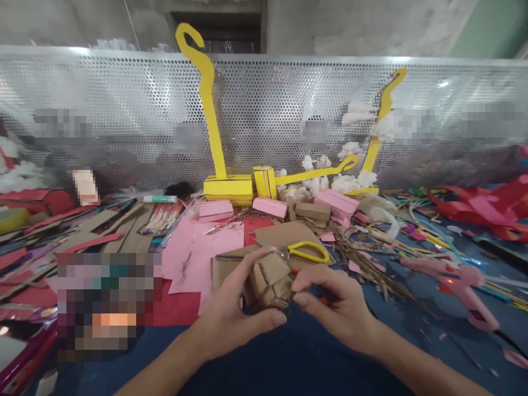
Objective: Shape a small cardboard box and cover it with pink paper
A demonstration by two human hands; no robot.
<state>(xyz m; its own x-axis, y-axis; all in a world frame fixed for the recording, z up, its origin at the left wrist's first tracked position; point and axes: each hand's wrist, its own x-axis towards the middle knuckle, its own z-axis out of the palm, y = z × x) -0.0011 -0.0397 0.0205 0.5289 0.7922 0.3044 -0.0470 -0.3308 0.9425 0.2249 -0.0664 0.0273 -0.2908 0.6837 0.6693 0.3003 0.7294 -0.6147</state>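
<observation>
Item: cardboard box (272, 275), small, faceted, held up over the worktop (247, 366), near its middle from side to side.
Left hand (231, 316): fingers curled round the box's left and far sides, thumb along the near side; gripping.
Right hand (344, 308): thumb and forefinger bent together at the box's right edge; whether they pinch it cannot be told. A red item (294, 271), kind unclear, shows beside them.
Relation: box immediately left of the right fingertips; both hands near. Long axis: uncertain, squat form, partly covered.
Scissors (308, 244): just beyond, yellow handles rightward.
Glue gun (462, 280): well right.
Edges: panel (280, 99) along the far edge; near edge unseen. Room: blue surface between the forearms.
</observation>
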